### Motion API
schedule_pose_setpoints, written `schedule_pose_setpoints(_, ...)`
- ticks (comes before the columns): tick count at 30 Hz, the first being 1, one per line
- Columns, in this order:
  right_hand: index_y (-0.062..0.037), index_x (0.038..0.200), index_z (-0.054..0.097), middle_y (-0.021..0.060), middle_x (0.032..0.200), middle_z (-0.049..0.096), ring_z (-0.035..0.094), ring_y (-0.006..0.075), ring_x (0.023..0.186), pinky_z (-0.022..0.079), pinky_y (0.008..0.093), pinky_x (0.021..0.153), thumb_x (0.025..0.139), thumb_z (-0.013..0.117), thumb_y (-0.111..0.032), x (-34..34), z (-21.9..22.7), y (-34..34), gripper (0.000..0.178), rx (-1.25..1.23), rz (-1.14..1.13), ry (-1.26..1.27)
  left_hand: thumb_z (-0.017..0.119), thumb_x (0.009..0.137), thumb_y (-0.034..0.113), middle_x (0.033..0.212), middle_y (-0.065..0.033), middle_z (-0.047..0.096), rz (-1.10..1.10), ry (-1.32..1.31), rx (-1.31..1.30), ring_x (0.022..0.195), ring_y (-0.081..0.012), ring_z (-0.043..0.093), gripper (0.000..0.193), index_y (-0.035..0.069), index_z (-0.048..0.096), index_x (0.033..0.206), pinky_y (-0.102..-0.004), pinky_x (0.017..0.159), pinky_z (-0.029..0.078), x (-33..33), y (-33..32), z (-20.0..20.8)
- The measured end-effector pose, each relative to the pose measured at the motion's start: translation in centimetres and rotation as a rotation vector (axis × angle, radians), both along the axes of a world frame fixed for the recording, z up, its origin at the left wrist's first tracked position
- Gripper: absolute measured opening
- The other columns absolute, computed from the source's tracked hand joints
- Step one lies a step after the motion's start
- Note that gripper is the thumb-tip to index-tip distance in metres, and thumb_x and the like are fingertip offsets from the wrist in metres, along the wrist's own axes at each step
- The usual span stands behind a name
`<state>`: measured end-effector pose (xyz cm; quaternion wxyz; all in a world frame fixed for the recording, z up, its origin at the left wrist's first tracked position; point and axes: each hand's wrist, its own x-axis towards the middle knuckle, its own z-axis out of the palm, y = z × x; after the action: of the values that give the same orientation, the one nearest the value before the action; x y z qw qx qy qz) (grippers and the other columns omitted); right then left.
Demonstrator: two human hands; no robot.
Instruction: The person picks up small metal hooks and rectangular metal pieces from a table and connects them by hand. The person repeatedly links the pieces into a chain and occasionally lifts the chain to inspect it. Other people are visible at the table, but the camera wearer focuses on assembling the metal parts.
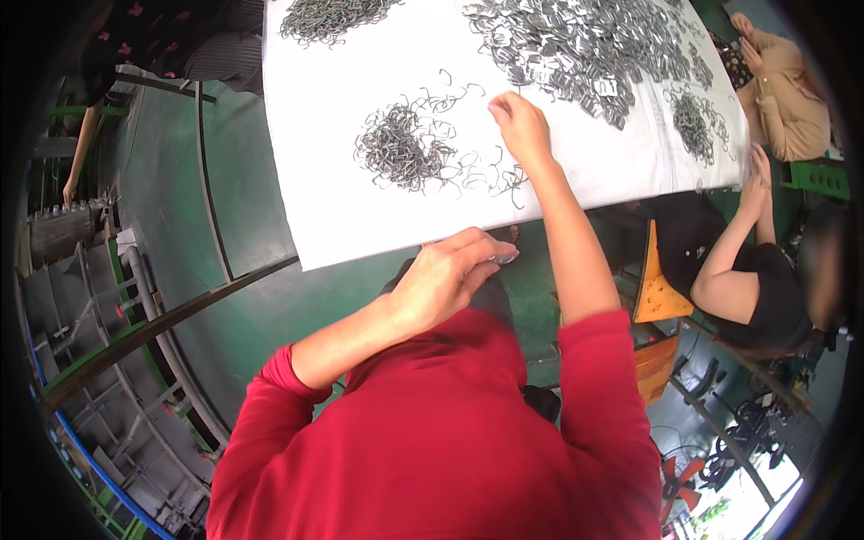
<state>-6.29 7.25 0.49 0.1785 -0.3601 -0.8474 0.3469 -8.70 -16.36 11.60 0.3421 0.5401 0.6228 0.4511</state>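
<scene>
Wire hooks point(396, 148): lying jumbled on the white surface point(342, 225), long axes pointing every way, stragglers trailing rightward | your right hand point(525, 130): hovering nearer, just right of them, fingertips pinching together, on what you can't tell | buckle heap point(585, 54): lying beyond it | your left hand point(443, 277): well apart, gripping a small shiny piece point(508, 253), possibly metal, by the near edge

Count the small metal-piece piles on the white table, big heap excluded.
3: near pile, left of the right hand; far-left pile; right-edge pile. The picture cuts off the table at the top, so others may be hidden.
</scene>
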Motion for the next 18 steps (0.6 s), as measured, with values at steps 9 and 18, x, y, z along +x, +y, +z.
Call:
schedule_pose_setpoints(9,-0.0046,0.094,0.059,0.0162,0.097,0.062,0.06,0.0349,0.091,0.046,0.0439,0.079,0.087,0.056,-0.018,-6.1,-3.5,4.3,0.016,0.325,0.17,-0.487,0.061,0.079,-0.006,0.092,-0.0102,0.06,0.048,-0.042,0.053,0.077,-0.0253,0.062,0.029,0.005,0.064,0.105,-0.0341,0.065,0.051,1.7,0.0,-0.8)
schedule_pose_setpoints(18,-0.0003,0.097,0.053,0.0046,0.082,0.06,0.059,0.0098,0.07,0.047,0.0224,0.06,0.082,0.064,0.0,10.9,11.2,-7.2,0.019,-0.475,-0.235,0.468,0.065,0.076,-0.006,0.088,-0.0106,0.064,0.022,-0.043,0.078,0.076,-0.0225,0.063,0.026,0.004,0.066,0.101,-0.0313,0.066,0.051,1.9,1.6,-0.8)
